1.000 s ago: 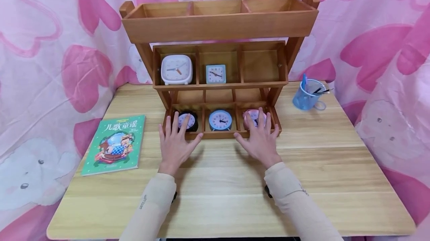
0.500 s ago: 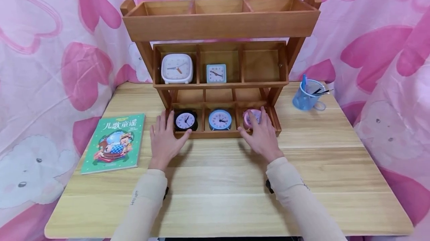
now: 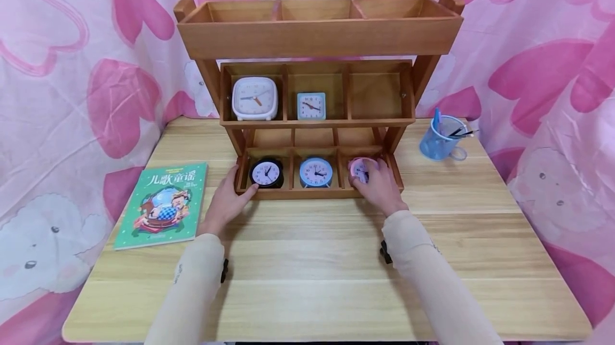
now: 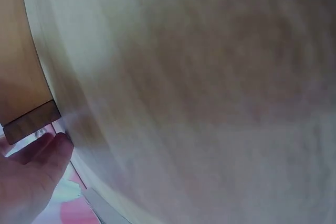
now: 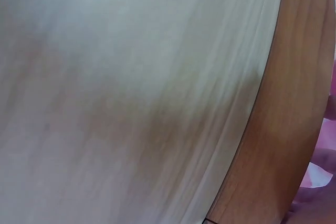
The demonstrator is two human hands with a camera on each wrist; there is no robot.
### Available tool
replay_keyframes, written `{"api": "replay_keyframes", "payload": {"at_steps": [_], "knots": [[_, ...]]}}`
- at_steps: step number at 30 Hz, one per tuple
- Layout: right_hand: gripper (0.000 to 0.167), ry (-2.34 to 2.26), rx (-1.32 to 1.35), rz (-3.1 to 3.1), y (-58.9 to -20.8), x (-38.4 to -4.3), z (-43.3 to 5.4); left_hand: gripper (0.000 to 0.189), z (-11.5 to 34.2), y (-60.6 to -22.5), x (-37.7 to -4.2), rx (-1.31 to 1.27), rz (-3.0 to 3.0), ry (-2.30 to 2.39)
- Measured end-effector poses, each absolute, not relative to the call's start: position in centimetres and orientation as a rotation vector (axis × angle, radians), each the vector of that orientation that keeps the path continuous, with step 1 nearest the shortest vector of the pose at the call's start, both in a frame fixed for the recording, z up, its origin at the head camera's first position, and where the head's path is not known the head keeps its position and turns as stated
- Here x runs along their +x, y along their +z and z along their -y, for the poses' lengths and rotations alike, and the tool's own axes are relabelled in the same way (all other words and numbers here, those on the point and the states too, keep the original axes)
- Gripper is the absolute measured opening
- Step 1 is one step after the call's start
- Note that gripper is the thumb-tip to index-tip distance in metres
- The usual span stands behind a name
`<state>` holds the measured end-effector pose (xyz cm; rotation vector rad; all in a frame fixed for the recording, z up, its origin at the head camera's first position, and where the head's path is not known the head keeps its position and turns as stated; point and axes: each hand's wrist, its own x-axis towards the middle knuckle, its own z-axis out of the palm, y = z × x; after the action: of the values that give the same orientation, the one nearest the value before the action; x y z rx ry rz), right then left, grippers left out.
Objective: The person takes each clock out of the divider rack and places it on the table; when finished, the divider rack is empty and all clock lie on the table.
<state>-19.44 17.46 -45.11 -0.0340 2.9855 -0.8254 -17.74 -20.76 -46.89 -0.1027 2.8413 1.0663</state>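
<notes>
The pink clock (image 3: pixel 358 169) sits in the bottom right compartment of the rack (image 3: pixel 317 39), and my right hand (image 3: pixel 381 190) holds it, thumb at its lower left, fingers curled over the face. My left hand (image 3: pixel 226 201) is spread wide at the rack's lower left corner, thumb at the front rail (image 3: pixel 307 194), fingers nearly straight along the end; whether they press the wood I cannot tell. I judge the step in hand to be getting a grip on the clock; the next move calls, I think, for a snug pinch on its round rim and enough height to clear that rail. The rim looks like smooth plastic, so it could slip or turn. Beside it, in the middle compartment, stands the blue clock (image 3: pixel 315 172), round on little legs, then the black clock (image 3: pixel 266 173) nearest my left thumb. Above are the white clock (image 3: pixel 254 98), a soft-cornered square, and the mint clock (image 3: pixel 311 106), smaller and crisper. The rack is warm brown wood; the table (image 3: pixel 307 270) is paler, with streaky grain. A glossy green book (image 3: pixel 162 206) lies left, a blue cup (image 3: pixel 437 144) of pens right.
</notes>
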Motion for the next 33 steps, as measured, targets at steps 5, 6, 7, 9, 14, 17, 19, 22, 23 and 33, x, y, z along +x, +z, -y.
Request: {"api": "replay_keyframes", "payload": {"at_steps": [5, 6, 7, 9, 14, 17, 19, 22, 23, 33], "knots": [[0.063, -0.849, 0.002, -2.928, -44.9, -19.6, -17.3, 0.083, 20.7, -46.8, -17.9, -0.103, -2.837, 1.097], [0.063, -0.852, 0.01, -2.924, -44.9, -19.6, -17.3, 0.082, 20.7, -46.8, -17.9, -0.107, -2.834, 1.105], [0.063, -0.853, 0.012, -2.923, -44.9, -19.6, -17.2, 0.082, 20.6, -46.8, -17.8, -0.11, -2.831, 1.112], [0.062, -0.857, 0.01, -2.932, -45.0, -19.7, -17.2, 0.082, 20.6, -46.8, -17.9, -0.118, -2.824, 1.129], [0.057, -0.905, 0.019, -2.959, -45.1, -20.0, -17.1, 0.083, 20.8, -46.8, -17.9, -0.121, -2.8, 1.17], [0.057, -0.948, 0.035, -2.977, -44.9, -20.1, -17.0, 0.084, 20.9, -46.8, -17.9, -0.107, -2.789, 1.182], [0.056, -0.981, 0.028, -3.005, -44.6, -20.2, -17.0, 0.083, 21.0, -46.8, -18.0, -0.102, -2.781, 1.191], [0.055, -1.024, 0.001, -3.056, -43.7, -20.1, -17.0, 0.083, 21.1, -46.9, -18.0, -0.093, -2.77, 1.203], [0.054, -1.054, -0.006, -3.066, -43.3, -20.0, -17.0, 0.082, 21.2, -46.9, -18.0, -0.092, -2.769, 1.205], [0.054, -1.207, 0.207, -3.168, -40.5, -17.2, -22.6, 0.082, 21.2, -46.9, -17.9, -0.089, -2.746, 1.233]]}}
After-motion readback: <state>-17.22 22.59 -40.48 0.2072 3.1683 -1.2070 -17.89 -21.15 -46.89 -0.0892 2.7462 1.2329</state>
